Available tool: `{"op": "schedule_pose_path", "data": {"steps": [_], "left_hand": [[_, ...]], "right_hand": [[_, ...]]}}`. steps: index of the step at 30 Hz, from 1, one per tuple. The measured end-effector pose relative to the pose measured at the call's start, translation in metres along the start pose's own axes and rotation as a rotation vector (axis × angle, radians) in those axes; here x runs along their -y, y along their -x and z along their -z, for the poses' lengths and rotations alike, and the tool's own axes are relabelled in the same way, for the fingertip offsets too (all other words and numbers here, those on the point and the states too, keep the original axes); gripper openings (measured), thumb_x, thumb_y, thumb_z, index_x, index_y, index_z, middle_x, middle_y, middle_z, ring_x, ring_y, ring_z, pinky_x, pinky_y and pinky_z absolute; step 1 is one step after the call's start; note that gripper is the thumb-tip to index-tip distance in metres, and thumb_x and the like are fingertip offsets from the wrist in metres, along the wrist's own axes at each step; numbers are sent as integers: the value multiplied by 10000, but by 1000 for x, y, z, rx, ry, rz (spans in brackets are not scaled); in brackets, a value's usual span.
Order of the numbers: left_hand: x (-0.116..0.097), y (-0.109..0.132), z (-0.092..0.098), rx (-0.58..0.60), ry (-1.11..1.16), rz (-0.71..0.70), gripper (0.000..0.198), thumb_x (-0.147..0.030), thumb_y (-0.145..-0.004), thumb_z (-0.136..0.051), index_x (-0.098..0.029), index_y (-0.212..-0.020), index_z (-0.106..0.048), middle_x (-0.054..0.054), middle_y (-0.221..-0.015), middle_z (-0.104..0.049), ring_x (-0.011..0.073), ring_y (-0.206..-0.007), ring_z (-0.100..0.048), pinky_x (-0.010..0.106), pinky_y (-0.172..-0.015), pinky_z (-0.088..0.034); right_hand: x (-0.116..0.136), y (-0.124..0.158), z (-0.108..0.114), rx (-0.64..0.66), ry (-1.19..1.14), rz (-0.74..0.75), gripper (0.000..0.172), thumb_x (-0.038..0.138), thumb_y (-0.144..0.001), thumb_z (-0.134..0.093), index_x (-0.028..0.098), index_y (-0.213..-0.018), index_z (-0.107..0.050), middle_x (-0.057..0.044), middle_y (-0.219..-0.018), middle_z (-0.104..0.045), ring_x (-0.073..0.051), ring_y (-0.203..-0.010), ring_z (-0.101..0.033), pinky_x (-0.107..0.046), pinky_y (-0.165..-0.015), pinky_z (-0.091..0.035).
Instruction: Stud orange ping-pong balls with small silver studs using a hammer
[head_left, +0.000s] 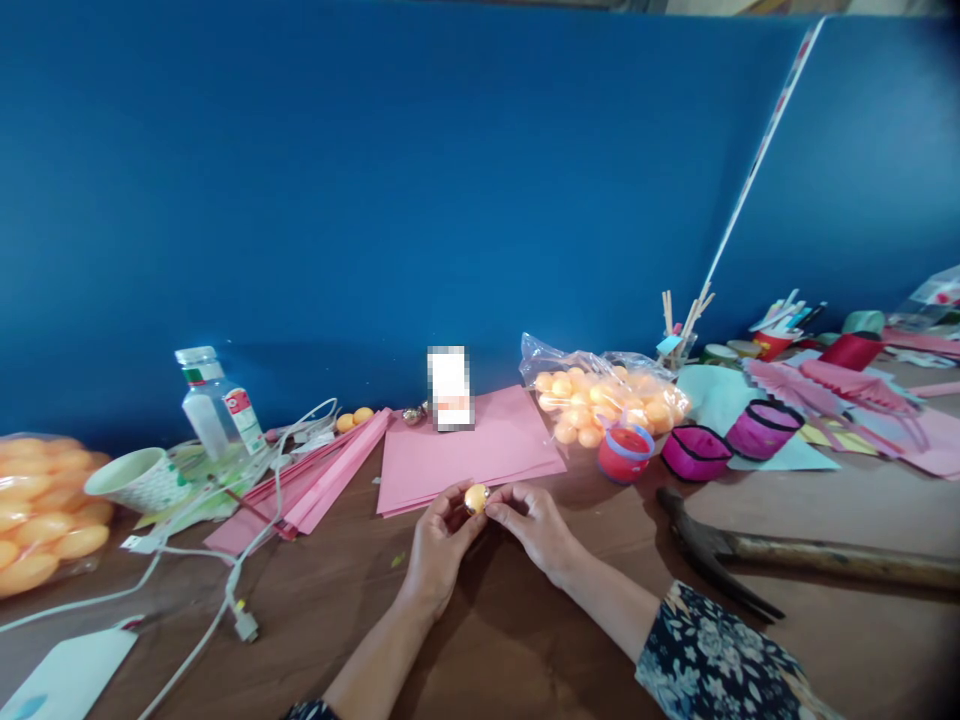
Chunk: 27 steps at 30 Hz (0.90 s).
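Note:
Just above the table, in front of me, a small orange ball (476, 497) with shiny metallic patches at its edges is held between my two hands. My left hand (439, 555) has thumb and fingers curled round its left and lower side. With thumb and forefinger closed, my right hand (541, 535) pinches the right edge of the ball, where a glint shows. Whether the shine is foil or a coating I cannot tell. Beyond the hands lie pink paper sheets (457, 460), with small silvery balls (412, 414) at their back edge.
A claw hammer (825, 555) lies at right. Behind it stand purple fabric bands (765, 428), a red cup (625, 455) and a clear bag of orange balls (592, 400). At left are white cables (232, 575), a paper cup (139, 480), a bottle (217, 400) and another ball bag (45, 510).

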<state>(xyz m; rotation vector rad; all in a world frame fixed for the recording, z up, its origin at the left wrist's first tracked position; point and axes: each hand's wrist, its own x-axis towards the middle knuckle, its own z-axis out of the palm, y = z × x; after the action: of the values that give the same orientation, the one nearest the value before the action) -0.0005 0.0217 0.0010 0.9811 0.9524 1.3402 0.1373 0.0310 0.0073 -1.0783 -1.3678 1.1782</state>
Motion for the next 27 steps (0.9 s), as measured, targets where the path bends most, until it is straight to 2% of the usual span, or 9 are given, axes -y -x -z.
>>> {"op": "schedule_pose_path", "data": {"steps": [27], "left_hand": [[0,-2,1,1,-20,0,473,-196,-616,-697,-170,-1060,-539,62,-982,-650,177,-903,-600,300,-818,-458]], "right_hand": [[7,1,0,27,23,-30,143,276,-712,-600,139,-672,-604,22,-576,-533,-100,-559,-447,-210,-553,-356]]}}
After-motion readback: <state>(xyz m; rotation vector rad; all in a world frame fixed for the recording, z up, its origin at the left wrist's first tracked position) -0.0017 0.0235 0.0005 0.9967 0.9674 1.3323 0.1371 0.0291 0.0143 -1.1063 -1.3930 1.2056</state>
